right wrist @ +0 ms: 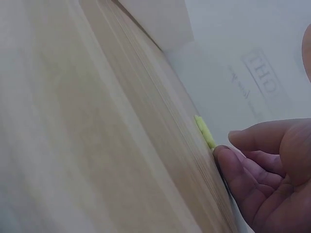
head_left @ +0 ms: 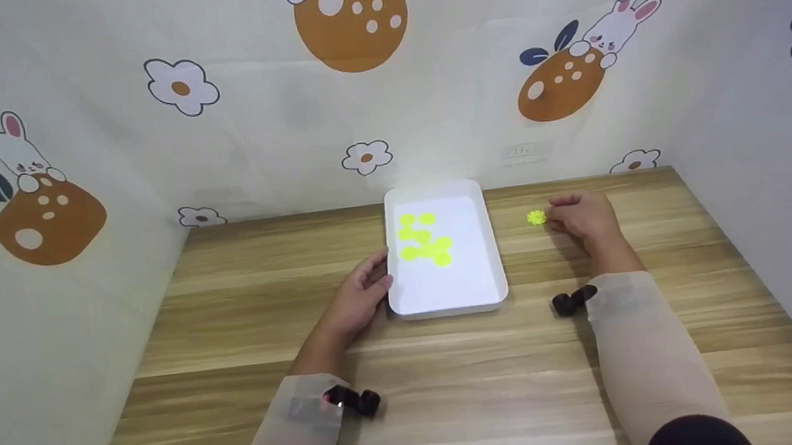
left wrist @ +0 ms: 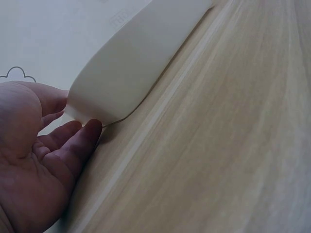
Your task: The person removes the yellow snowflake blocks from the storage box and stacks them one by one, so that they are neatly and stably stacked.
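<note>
A white rectangular tray (head_left: 448, 286) stands on the wooden table. Several bright yellow flat pieces (head_left: 422, 237) lie inside, mostly towards its left side. My left hand (head_left: 359, 297) holds the tray by its left wall; in the left wrist view, curled fingertips (left wrist: 92, 128) touch the wall low down. To the right of the tray, my right hand (head_left: 586, 220) has a small yellow flower-shaped piece (head_left: 536, 217) at its fingertips. The right wrist view shows that flower piece (right wrist: 205, 132) edge-on against one fingertip, with another finger held apart above it. Part of the grip is hidden.
A pale cloth (head_left: 274, 140) printed with rabbits, oranges and flowers stands behind the table and along both sides. The wooden tabletop (head_left: 454, 389) extends in front of the tray. Small black wrist cameras (head_left: 367, 403) sit at both sleeve cuffs.
</note>
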The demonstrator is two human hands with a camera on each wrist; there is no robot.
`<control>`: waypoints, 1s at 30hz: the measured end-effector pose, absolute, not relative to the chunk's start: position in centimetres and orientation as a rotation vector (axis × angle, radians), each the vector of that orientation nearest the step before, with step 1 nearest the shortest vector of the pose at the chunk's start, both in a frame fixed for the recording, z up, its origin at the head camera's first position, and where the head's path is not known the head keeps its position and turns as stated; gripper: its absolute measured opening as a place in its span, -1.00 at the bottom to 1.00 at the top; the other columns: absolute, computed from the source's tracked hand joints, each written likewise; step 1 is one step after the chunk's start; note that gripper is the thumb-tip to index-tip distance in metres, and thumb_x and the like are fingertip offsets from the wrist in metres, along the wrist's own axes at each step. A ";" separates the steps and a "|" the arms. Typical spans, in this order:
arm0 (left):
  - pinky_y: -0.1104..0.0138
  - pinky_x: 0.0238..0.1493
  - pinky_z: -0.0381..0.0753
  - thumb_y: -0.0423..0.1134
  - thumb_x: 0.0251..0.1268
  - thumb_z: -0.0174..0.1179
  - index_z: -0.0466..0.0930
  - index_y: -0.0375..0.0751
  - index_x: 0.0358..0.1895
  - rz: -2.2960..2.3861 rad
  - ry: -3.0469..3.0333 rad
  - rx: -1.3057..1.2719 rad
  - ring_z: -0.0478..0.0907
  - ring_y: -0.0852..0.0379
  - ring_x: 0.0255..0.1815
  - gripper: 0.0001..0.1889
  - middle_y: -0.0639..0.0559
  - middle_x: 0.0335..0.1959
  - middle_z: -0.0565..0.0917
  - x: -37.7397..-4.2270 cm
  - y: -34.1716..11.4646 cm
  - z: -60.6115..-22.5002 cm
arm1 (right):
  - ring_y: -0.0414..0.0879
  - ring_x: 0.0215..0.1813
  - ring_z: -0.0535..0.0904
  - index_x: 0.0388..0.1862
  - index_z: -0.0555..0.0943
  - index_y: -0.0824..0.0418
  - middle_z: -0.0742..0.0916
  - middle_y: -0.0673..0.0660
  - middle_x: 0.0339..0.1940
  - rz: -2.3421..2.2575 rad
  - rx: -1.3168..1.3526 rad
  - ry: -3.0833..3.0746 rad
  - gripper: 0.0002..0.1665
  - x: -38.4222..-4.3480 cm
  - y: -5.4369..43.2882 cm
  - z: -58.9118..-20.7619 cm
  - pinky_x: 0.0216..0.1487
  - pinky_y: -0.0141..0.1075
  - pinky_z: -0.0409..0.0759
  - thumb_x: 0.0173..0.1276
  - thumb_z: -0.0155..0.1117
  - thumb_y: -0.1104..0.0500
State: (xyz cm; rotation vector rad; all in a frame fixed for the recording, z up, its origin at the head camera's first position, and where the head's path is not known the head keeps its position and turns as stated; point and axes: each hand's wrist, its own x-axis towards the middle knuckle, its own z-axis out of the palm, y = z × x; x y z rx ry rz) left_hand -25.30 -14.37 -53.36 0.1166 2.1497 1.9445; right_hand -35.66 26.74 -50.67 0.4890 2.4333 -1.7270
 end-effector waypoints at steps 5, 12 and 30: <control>0.11 0.56 0.30 -0.30 0.53 0.06 0.18 -0.09 0.55 1.948 2.132 0.124 0.23 0.00 0.58 -0.41 -0.07 0.57 0.27 -25.2 -14.4 -53.3 | -0.18 -0.15 0.77 0.24 0.58 0.35 0.69 0.23 0.08 -1.801 0.505 2.377 -0.48 -35.6 26.7 -50.6 0.07 -0.29 0.74 0.30 0.37 0.26; 0.09 0.57 0.29 -0.31 0.53 0.04 0.16 -0.12 0.56 1.969 2.115 0.140 0.21 -0.04 0.59 -0.41 -0.11 0.57 0.26 -25.2 -14.4 -53.5 | -0.13 -0.10 0.75 0.26 0.55 0.32 0.72 0.10 -0.04 -1.901 0.483 2.336 -0.45 -35.5 26.2 -49.9 0.16 -0.18 0.72 0.30 0.38 0.22; 0.12 0.56 0.31 -0.25 0.52 0.08 0.23 0.01 0.54 1.905 2.187 0.063 0.27 0.03 0.56 -0.42 0.00 0.55 0.32 -25.2 -14.3 -53.4 | 0.03 0.02 0.71 0.15 0.62 0.19 0.74 0.12 -0.04 -2.088 0.089 2.229 -0.47 -34.2 21.8 -45.3 0.01 -0.32 0.76 0.24 0.50 0.05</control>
